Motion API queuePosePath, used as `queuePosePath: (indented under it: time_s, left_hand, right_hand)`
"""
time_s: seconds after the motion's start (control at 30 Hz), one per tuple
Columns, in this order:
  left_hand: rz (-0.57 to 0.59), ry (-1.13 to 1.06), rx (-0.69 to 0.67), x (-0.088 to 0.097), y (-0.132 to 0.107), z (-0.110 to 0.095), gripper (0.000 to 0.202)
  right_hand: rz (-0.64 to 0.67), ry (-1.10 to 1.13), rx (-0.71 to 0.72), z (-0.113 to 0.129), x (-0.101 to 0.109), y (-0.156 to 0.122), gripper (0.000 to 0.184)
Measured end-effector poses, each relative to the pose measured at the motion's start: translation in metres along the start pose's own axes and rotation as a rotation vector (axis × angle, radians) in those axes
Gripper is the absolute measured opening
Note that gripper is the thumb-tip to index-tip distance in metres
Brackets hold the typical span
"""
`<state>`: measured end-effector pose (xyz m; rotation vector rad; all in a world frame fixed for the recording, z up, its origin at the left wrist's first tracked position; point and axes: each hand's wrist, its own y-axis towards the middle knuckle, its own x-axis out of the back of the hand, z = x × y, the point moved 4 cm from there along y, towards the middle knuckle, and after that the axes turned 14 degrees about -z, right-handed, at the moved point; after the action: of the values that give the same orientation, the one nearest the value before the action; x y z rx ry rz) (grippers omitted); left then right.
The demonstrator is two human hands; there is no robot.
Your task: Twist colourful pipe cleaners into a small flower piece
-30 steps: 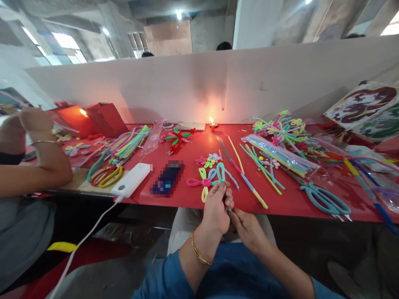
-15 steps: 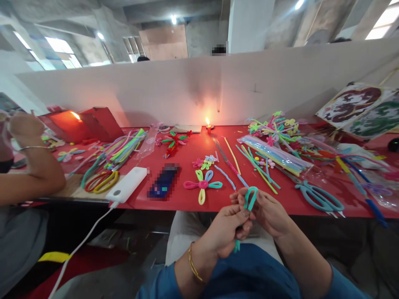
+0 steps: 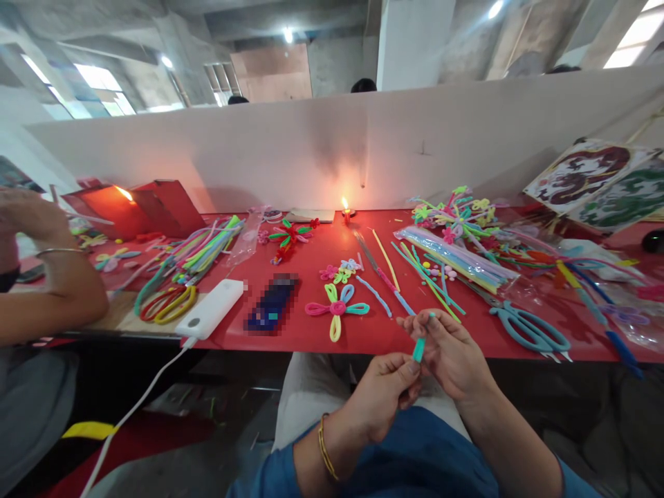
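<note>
As both palms face in, left hand (image 3: 381,398) & right hand (image 3: 451,353) fingers pinching teal pipe cleaner (image 3: 419,348).

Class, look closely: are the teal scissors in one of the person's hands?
No, the teal scissors lie on the red table, to the right of both hands.

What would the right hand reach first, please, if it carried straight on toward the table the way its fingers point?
Probably the light blue pipe cleaner on the red table, just beyond the right hand; depth is uncertain from this single view.
</note>
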<state>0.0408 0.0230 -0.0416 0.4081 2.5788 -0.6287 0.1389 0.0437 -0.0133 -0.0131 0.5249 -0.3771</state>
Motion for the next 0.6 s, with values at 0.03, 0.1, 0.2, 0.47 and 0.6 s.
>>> queuePosePath:
  time_s: [0.03,0.1,0.2,0.47,0.6]
  left_hand:
    - [-0.011,0.001,-0.012,0.001,0.0,0.002,0.031]
    - [-0.037,0.007,-0.037,0.004,0.001,0.006,0.032]
    - [-0.055,0.054,-0.027,0.008,0.0,0.015,0.035]
    - [0.024,0.442,0.001,0.022,-0.009,0.027,0.041]
    - [-0.064,0.647,-0.042,0.036,-0.01,0.024,0.035]
  right_hand:
    - [-0.028,0.011,0.01,-0.001,0.001,0.001,0.013]
    - [-0.081,0.051,0.028,-0.001,0.002,0.003,0.012]
    - [-0.169,0.15,0.059,0.003,0.006,0.005,0.015]
    - [-0.297,0.254,0.128,0.023,0.018,0.012,0.019]
    - [-0.306,0.207,0.218,0.04,0.03,0.019,0.018]
